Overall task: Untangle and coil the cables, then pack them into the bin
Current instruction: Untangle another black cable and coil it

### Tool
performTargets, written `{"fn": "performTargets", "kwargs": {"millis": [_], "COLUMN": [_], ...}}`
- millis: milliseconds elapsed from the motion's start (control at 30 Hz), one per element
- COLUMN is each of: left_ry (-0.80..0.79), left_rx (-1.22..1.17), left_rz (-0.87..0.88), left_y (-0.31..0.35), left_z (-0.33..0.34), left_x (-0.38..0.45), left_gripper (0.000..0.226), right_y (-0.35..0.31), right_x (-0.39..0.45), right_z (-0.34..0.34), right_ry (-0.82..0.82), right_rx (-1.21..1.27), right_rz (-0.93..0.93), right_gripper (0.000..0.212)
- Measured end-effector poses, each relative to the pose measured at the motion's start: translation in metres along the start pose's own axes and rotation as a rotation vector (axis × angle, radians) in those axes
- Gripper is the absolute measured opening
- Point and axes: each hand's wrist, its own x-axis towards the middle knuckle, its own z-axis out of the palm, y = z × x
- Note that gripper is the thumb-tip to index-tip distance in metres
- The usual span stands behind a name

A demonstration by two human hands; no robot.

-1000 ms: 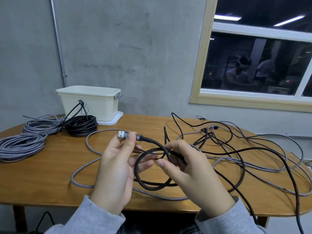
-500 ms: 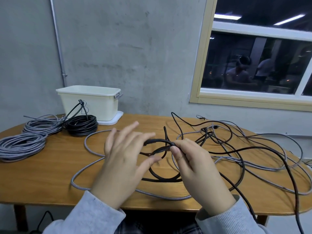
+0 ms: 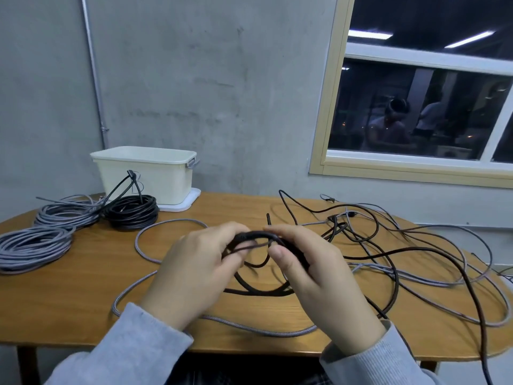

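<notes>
Both hands hold a small coil of black cable (image 3: 258, 290) above the table's front middle. My left hand (image 3: 194, 270) grips the coil's top from the left. My right hand (image 3: 313, 270) pinches the same loops from the right, thumb in front. The cable's long tail (image 3: 433, 250) runs right and drops over the table edge. A grey braided cable (image 3: 144, 255) loops on the table under my hands. Loose black and grey cables (image 3: 369, 226) lie tangled at the right. A cream bin (image 3: 144, 173) stands at the back left.
Two grey coiled cables (image 3: 30, 245) (image 3: 68, 213) and one black coil (image 3: 130, 213) lie at the left in front of the bin. The round wooden table (image 3: 69, 295) ends close to my sleeves. A concrete wall and a window are behind.
My left hand let go of the silver plug end, opened briefly, then closed on the coil's top. The black loops have gathered tighter between both hands.
</notes>
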Motion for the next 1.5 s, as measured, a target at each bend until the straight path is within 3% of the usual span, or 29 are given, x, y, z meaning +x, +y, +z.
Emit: {"fn": "performTargets", "kwargs": {"millis": [133, 267, 333, 433, 633, 833, 1000, 1100, 1300, 1500], "left_ry": [0.085, 0.163, 0.206, 0.194, 0.283, 0.296, 0.257, 0.171, -0.098, -0.192], "left_rx": [-0.086, -0.101, -0.141, -0.160, -0.300, -0.310, -0.205, -0.141, 0.039, 0.059], "left_rz": [-0.048, -0.031, -0.038, -0.018, 0.033, 0.042, -0.035, -0.029, 0.003, -0.055], "left_y": [0.006, 0.019, 0.024, 0.030, 0.047, 0.059, 0.057, 0.057, 0.054, 0.033], "left_z": [-0.019, -0.044, -0.055, -0.063, -0.072, -0.078, -0.078, -0.075, -0.053, -0.029], "left_x": [0.036, 0.063, 0.071, 0.075, 0.075, 0.077, 0.078, 0.078, 0.067, 0.044], "left_gripper": [0.005, 0.021, 0.018, 0.023, 0.045, 0.060, 0.064, 0.044, 0.039, 0.035], "right_y": [-0.006, -0.008, -0.006, -0.010, -0.021, -0.035, -0.046, -0.054, -0.050, -0.035], "right_x": [0.021, 0.043, 0.050, 0.059, 0.081, 0.102, 0.113, 0.110, 0.084, 0.044], "right_z": [-0.013, -0.026, -0.026, -0.017, -0.017, -0.063, -0.110, -0.132, -0.108, -0.066], "right_ry": [-0.030, -0.103, -0.182, -0.210, 0.053, 0.291, 0.283, 0.228, 0.092, -0.067], "right_rx": [0.185, 0.084, -0.044, 0.123, 0.252, 0.123, -0.228, -0.392, -0.433, -0.393], "right_rz": [0.093, 0.183, 0.216, 0.343, 0.240, 0.090, 0.001, -0.008, 0.015, 0.121], "right_gripper": [0.031, 0.006, 0.011, 0.017, 0.023, 0.026, 0.006, 0.003, 0.006, 0.029]}}
